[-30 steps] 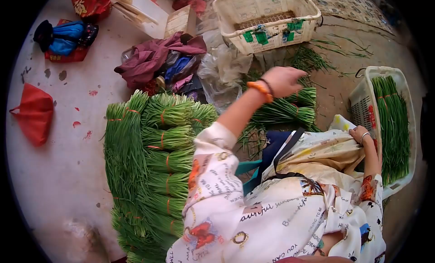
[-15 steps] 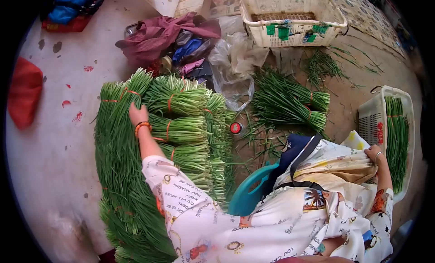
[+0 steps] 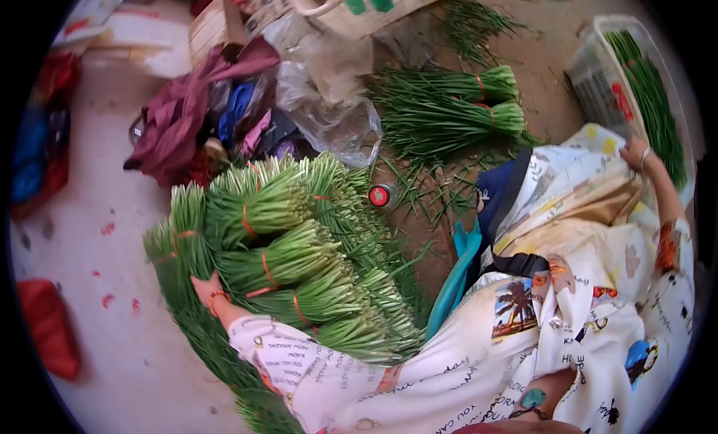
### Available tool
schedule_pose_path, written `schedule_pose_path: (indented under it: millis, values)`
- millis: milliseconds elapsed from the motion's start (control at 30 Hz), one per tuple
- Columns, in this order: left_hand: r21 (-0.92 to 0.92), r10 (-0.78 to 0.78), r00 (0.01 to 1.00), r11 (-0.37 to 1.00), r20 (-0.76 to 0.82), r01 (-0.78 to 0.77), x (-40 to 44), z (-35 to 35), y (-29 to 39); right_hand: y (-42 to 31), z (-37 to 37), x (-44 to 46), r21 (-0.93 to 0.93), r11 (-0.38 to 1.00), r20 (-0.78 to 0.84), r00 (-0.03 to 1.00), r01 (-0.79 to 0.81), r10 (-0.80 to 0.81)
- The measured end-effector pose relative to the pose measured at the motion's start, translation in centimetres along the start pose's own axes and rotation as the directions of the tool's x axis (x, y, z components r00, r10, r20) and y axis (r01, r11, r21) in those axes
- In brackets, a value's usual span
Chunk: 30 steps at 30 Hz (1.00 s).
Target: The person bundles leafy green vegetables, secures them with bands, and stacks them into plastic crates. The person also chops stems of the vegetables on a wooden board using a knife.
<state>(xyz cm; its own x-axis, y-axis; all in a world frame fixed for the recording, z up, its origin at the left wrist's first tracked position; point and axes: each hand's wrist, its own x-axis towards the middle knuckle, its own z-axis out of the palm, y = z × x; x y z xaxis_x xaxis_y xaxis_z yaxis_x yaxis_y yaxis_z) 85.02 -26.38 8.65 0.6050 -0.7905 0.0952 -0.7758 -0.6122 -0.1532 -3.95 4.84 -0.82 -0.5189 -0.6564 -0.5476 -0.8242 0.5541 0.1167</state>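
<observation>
My left hand [image 3: 207, 290], with an orange beaded bracelet, rests against the long green leaves on the left side of a stacked heap of chive bundles [image 3: 280, 258]. Its thumb and finger look apart, though the leaves partly hide the fingertips. Orange bands tie the bundles, and their pale cut ends point mostly to the right. Out to the right, my right hand [image 3: 636, 154] is closed on the edge of a pale, stained apron [image 3: 580, 202] spread over my lap. Beside that hand stands a white crate [image 3: 580, 71] with banded chives in it.
Two tied chive bundles [image 3: 449, 112] lie on the floor beyond my lap, among loose leaves. A red-capped bottle [image 3: 379, 195] stands right of the heap. Clear plastic bags [image 3: 325, 90] and a maroon cloth [image 3: 176, 124] lie behind it. Part of a teal chair [image 3: 456, 277] shows beside me.
The view has turned, and things sit at new angles. My left hand stays on the left side of the heap, nearer its lower bundles. My right hand still holds the apron edge, now lifted towards the crate.
</observation>
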Motion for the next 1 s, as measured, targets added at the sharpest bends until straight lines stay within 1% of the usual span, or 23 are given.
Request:
schedule_pose_path:
  millis: [33, 100, 133, 167, 200, 233, 267, 300, 333, 367, 433, 467, 500, 567, 600, 667, 700, 767, 833, 867, 900, 967, 1000]
  values:
    - [-0.043, 0.061, 0.998, 0.997, -0.009, -0.061, 0.8, 0.5, -0.6, 0.8, 0.7, 1.1, -0.062, 0.997, 0.034, 0.999, 0.042, -0.040]
    - [0.096, 0.058, 0.994, 0.994, -0.093, -0.049, -0.6, -0.1, 1.1, -0.8, -1.2, -0.2, 0.131, 0.991, 0.076, 0.997, 0.015, -0.026]
    - [0.140, 0.148, 0.967, 0.983, -0.208, -0.121, 0.3, 0.7, 0.5, -0.7, -1.6, -0.4, 0.144, 0.988, 0.057, 0.996, 0.056, -0.065]
    - [0.090, 0.147, 0.964, 0.987, -0.221, -0.130, 0.2, 0.3, 1.1, -0.2, -1.4, -0.3, 0.139, 0.986, 0.076, 0.992, 0.089, -0.100]
    - [0.105, 0.095, 0.984, 0.991, -0.151, -0.079, -1.6, -1.7, 2.8, -0.6, -1.7, -0.9, 0.128, 0.989, 0.087, 0.992, 0.077, -0.089]
    - [0.063, 0.114, 0.982, 0.992, -0.150, -0.106, -2.2, -3.0, 3.5, -1.2, -2.4, -1.8, 0.124, 0.991, 0.116, 0.991, 0.049, -0.063]
    - [-0.050, 0.071, 0.996, 0.996, -0.055, -0.074, 3.0, -1.0, 0.7, -0.7, -1.8, -1.8, 0.075, 0.994, 0.118, 0.989, 0.080, -0.088]
    - [0.008, 0.083, 0.988, 0.997, -0.130, -0.083, -3.2, -5.3, 3.9, -0.1, -0.8, -1.4, 0.015, 0.991, 0.118, 0.984, 0.131, -0.131]
    - [0.042, 0.164, 0.966, 0.986, -0.202, -0.158, -4.4, -6.0, 3.7, 0.4, -0.2, -1.2, 0.024, 0.992, 0.148, 0.981, 0.120, -0.123]
    - [-0.010, 0.220, 0.955, 0.974, -0.199, -0.227, -7.0, -7.7, 4.5, 1.2, 0.3, -0.9, 0.031, 0.994, 0.170, 0.979, 0.105, -0.109]
    - [-0.044, 0.301, 0.910, 0.944, -0.284, -0.326, -9.4, -7.8, 3.1, 1.8, 0.4, -1.1, 0.016, 0.979, 0.155, 0.967, 0.202, -0.202]
    - [-0.095, 0.325, 0.904, 0.927, -0.277, -0.363, -10.8, -7.7, 2.3, 1.8, 0.0, -1.3, 0.051, 0.976, 0.172, 0.960, 0.213, -0.219]
    - [-0.127, 0.351, 0.899, 0.911, -0.261, -0.392, -12.7, -7.9, 1.9, 2.3, 0.5, -0.7, -0.009, 0.962, 0.137, 0.954, 0.271, -0.268]
    - [-0.119, 0.364, 0.925, 0.919, -0.111, -0.376, -16.4, -8.3, 1.4, 1.9, 0.2, -0.1, -0.024, 0.968, 0.102, 0.964, 0.251, -0.247]
    - [-0.136, 0.372, 0.924, 0.914, -0.093, -0.382, -17.4, -7.2, 0.7, 1.3, -0.5, 0.0, 0.005, 0.966, 0.107, 0.960, 0.259, -0.258]
    - [-0.099, 0.375, 0.926, 0.924, 0.053, -0.369, -18.6, -4.5, -0.5, 0.9, 0.1, 1.0, -0.041, 0.948, 0.014, 0.949, 0.315, -0.314]
    - [0.086, 0.274, 0.958, 0.956, 0.080, -0.281, -20.7, -5.7, 1.2, 0.0, -0.5, 0.6, -0.016, 0.948, -0.021, 0.948, 0.317, -0.318]
    - [0.314, 0.093, 0.971, 0.936, 0.219, -0.160, -22.7, -10.0, 4.3, -0.2, -0.2, 1.0, -0.039, 0.935, -0.067, 0.933, 0.351, -0.353]
    - [0.264, -0.050, 0.850, 0.958, 0.525, -0.107, -22.2, -15.7, 8.5, -0.2, 0.0, 1.1, -0.026, 0.937, -0.078, 0.934, 0.348, -0.349]
    - [0.178, 0.147, 0.936, 0.961, 0.319, -0.211, -22.2, -16.0, 9.6, -0.3, -0.3, 0.9, -0.029, 0.938, -0.055, 0.936, 0.346, -0.347]
    - [0.125, 0.325, 0.942, 0.935, 0.078, -0.333, -21.9, -16.1, 10.5, -0.4, -0.3, 0.8, -0.027, 0.945, -0.038, 0.944, 0.326, -0.327]
    - [0.254, 0.452, 0.883, 0.875, -0.127, -0.412, -18.7, -13.7, 13.2, -0.5, -0.4, 0.2, 0.005, 0.950, -0.050, 0.948, 0.314, -0.313]
    - [0.248, 0.462, 0.877, 0.872, -0.133, -0.422, -17.2, -12.0, 13.8, -0.4, -0.3, -0.3, 0.009, 0.953, -0.056, 0.952, 0.302, -0.301]
